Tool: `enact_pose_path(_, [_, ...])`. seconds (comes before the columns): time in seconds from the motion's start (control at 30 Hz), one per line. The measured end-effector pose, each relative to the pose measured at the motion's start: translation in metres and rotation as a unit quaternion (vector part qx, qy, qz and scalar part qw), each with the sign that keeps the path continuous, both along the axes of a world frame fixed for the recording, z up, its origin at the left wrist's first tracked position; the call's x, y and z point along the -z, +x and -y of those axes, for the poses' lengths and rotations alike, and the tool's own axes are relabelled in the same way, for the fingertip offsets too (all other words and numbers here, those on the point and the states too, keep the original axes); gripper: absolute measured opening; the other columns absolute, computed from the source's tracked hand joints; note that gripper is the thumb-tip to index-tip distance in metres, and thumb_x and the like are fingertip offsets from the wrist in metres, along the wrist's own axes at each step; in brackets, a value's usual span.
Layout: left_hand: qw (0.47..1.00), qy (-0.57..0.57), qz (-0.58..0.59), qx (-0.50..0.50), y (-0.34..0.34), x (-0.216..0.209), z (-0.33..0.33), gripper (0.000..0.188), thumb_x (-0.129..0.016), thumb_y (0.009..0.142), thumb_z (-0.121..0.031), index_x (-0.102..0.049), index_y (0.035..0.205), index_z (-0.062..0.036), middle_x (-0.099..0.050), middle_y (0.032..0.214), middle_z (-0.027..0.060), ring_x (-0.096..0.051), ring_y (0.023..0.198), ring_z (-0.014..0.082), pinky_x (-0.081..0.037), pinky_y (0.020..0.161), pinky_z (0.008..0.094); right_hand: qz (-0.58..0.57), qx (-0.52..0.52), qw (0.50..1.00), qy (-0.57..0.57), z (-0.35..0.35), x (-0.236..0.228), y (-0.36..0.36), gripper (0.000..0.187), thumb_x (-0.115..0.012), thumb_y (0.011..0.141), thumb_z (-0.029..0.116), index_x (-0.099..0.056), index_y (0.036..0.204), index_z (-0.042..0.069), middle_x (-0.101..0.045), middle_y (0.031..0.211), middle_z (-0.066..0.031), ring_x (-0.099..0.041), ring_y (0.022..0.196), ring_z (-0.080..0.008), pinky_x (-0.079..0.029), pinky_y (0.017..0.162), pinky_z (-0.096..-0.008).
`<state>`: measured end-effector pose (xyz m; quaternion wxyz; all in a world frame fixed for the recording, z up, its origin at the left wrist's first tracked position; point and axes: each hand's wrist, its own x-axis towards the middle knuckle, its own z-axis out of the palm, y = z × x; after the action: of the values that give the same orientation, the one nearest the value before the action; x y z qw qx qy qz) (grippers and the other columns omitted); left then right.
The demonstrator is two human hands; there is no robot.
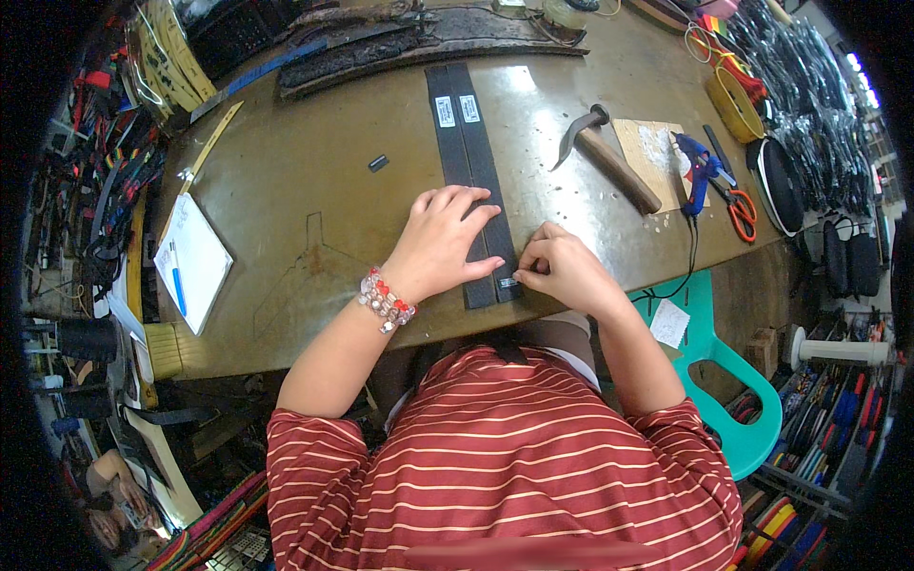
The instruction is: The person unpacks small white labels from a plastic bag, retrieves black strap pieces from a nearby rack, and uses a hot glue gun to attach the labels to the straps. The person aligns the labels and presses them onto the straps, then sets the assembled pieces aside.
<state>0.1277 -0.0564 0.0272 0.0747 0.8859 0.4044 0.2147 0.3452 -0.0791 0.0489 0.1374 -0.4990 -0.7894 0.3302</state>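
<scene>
Two long black strips (463, 152) lie side by side on the table, running away from me. Each carries a white label (445, 111) toward its far end. My left hand (440, 236) rests across them, fingers spread, with the thumb stretched over the right strip. At the near end of that strip is a small black label with white print (507, 283). My right hand (564, 269) is closed in a pinch at this label's right edge; its fingertips partly hide the contact. A red and clear beaded bracelet (386, 299) circles my left wrist.
To the right lie a hammer (619, 167), a blue glue gun (698, 173) on a stained board (633, 138), and orange-handled scissors (741, 211). A small black piece (379, 163) sits left of the strips. Farther left is a white pad (200, 257) with a blue pen (179, 290).
</scene>
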Motion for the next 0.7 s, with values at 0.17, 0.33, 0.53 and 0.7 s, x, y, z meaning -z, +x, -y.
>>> enact_pose_path(0.17, [1.0, -0.018, -0.014, -0.002, 0.001, -0.004, 0.002, 0.063, -0.07, 0.073, -0.048, -0.056, 0.12, -0.0077, -0.048, 0.13, 0.0122, -0.043, 0.121, 0.032, -0.033, 0.101, 0.0476, 0.007, 0.015, 1.0, 0.007, 0.001, 0.003, -0.001, 0.015, -0.073, 0.07, 0.015, -0.07, 0.077, 0.002, -0.06, 0.085, -0.0165, -0.061, 0.081, -0.033, -0.05, 0.076, -0.0391])
enact_pose_path(0.33, [0.999, -0.026, -0.035, -0.006, 0.002, -0.005, 0.005, 0.07, -0.07, 0.07, -0.05, -0.053, 0.123, -0.0069, -0.045, 0.132, 0.0131, -0.04, 0.124, 0.0328, -0.031, 0.104, 0.0502, 0.02, 0.025, 0.999, 0.007, 0.003, 0.007, -0.001, 0.015, -0.073, 0.07, 0.014, -0.07, 0.08, 0.004, -0.059, 0.089, -0.0168, -0.061, 0.082, -0.0332, -0.05, 0.076, -0.0398])
enact_pose_path(0.53, [0.999, -0.007, -0.034, -0.024, 0.004, 0.002, 0.012, 0.073, -0.071, 0.069, -0.05, -0.05, 0.125, -0.007, -0.042, 0.135, 0.0134, -0.038, 0.126, 0.0334, -0.029, 0.106, 0.0549, 0.016, -0.019, 0.982, 0.187, 0.04, 0.006, -0.008, 0.025, -0.06, 0.078, 0.008, -0.064, 0.101, 0.002, -0.058, 0.098, -0.015, -0.058, 0.091, -0.0308, -0.048, 0.079, -0.0393])
enact_pose_path(0.7, [1.0, 0.0, 0.003, -0.021, -0.001, -0.008, -0.002, 0.057, -0.069, 0.075, -0.04, -0.057, 0.118, -0.0053, -0.051, 0.126, 0.0143, -0.044, 0.121, 0.0318, -0.034, 0.103, 0.0491, 0.133, -0.087, 0.939, 0.304, 0.066, 0.015, -0.013, 0.037, -0.052, 0.078, 0.009, -0.056, 0.111, -0.008, -0.054, 0.11, -0.0166, -0.054, 0.098, -0.028, -0.045, 0.085, -0.0362])
